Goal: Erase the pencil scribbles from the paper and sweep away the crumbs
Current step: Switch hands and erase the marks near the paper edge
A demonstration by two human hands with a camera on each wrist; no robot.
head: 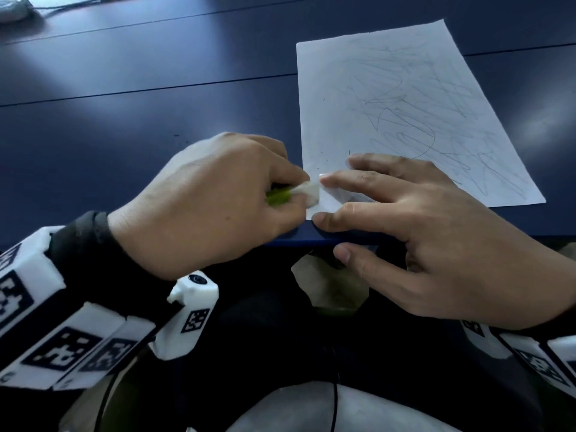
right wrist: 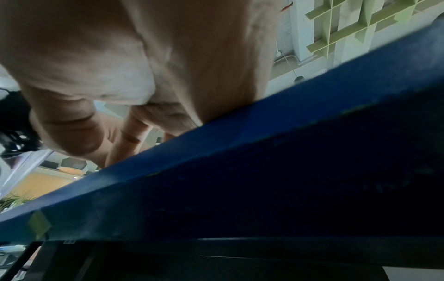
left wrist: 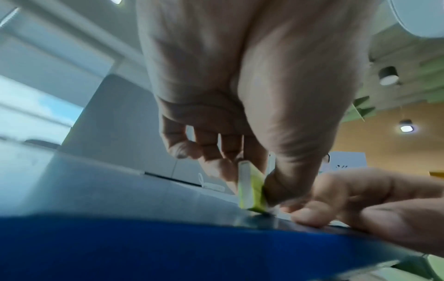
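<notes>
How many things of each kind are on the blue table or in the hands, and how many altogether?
Paper: 1
Eraser: 1
Grey object at the table's far corner: 1
Cable: 1
Total: 4

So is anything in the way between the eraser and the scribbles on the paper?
Yes: the right hand. Its fingers lie flat on the near corner of the paper, right beside the eraser that the left hand grips. The scribbles lie beyond those fingers; nothing else covers them.
</notes>
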